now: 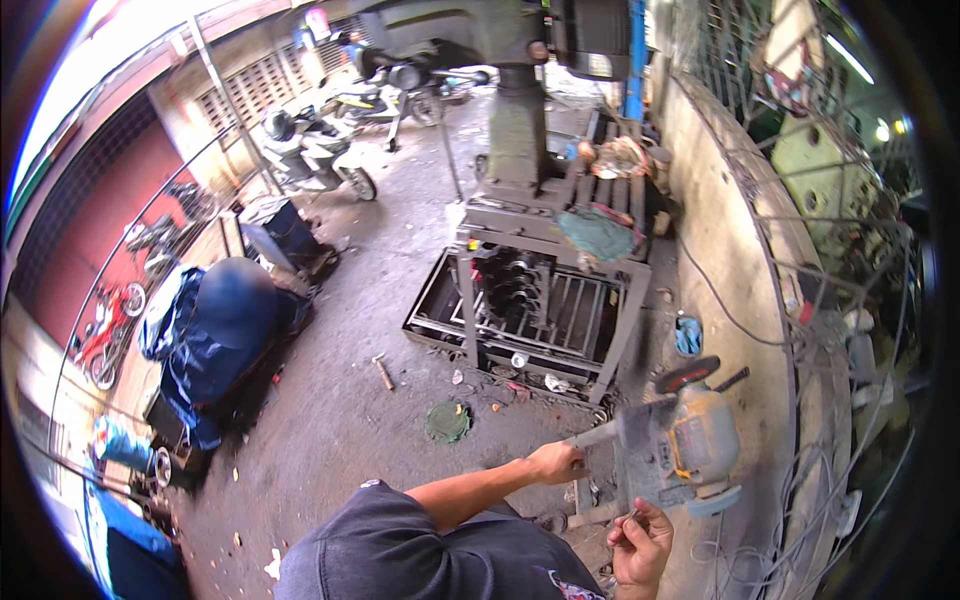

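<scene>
1. Presently, the left hand (556,462) is closed around the grip of a hammer (612,430), whose blurred head sits just beside the bench grinder (700,440).
2. The right hand (640,545) is raised lower in view, fingers pinched on a small thin metal piece (632,514); what kind of piece it is cannot be told.
3. The bench grinder stands on the concrete floor (340,420) at the person's right front, near a curved wall (740,260); a dark wheel (686,374) shows at its upper end.
4. Beyond the grinder stands a metal frame stand (540,320) carrying a heavy drill press column (518,130), with a teal rag (596,234) draped on its top.
5. A second hammer (382,371) and a round green lid (447,421) lie on the floor, well apart from both hands.
6. To the left, a person in blue clothing (215,340) crouches.
7. Scooters (320,150) are parked farther back.
</scene>
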The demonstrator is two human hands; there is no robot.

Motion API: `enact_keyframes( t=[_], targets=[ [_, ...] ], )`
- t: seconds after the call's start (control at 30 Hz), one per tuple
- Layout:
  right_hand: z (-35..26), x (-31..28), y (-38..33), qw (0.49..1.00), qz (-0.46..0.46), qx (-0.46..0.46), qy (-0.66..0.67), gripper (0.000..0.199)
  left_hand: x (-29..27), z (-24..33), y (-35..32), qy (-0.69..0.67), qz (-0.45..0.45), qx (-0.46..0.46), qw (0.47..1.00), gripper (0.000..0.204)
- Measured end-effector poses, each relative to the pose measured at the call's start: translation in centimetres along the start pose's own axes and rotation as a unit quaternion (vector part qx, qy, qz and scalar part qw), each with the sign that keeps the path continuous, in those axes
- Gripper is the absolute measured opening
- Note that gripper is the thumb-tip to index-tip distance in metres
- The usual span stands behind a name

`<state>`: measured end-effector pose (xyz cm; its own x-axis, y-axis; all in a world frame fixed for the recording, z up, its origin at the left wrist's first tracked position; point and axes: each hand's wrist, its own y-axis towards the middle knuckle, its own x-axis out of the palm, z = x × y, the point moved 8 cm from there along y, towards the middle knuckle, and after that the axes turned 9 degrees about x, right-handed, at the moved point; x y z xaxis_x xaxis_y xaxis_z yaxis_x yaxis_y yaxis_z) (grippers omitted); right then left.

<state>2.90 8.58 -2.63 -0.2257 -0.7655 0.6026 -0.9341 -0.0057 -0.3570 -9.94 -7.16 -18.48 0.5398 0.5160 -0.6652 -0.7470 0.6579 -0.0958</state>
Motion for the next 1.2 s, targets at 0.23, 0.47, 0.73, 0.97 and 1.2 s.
enact_keyframes(
  t=[0.23, 0.47, 0.73, 0.97, 1.2],
  targets=[
    [4.8, 10.0, 1.9, 0.991, -0.104, 0.071, -0.041, 0.030, 2.7, -15.4, -19.4, 0.045, -0.146, -0.248, 0.957, 0.049],
    [17.6, 23.4, 2.8, 0.959, -0.192, 0.184, -0.101, 0.034, 5.0, -23.6, -34.2, -0.010, -0.201, -0.332, 0.922, 0.063],
    [35.5, 39.6, 0.2, 0.850, -0.345, 0.355, -0.182, 0.034, 5.1, -28.0, -52.8, -0.232, -0.018, -0.421, 0.877, 0.070],
    [52.8, 49.8, -2.7, 0.698, -0.392, 0.505, -0.323, 0.029, 12.4, -25.5, -68.8, -0.458, 0.312, -0.476, 0.683, 0.066],
    [71.2, 62.7, -12.8, 0.500, -0.512, 0.605, -0.349, 0.028, 26.9, -17.9, -74.9, -0.563, 0.439, -0.641, 0.282, 0.095]
  ],
)
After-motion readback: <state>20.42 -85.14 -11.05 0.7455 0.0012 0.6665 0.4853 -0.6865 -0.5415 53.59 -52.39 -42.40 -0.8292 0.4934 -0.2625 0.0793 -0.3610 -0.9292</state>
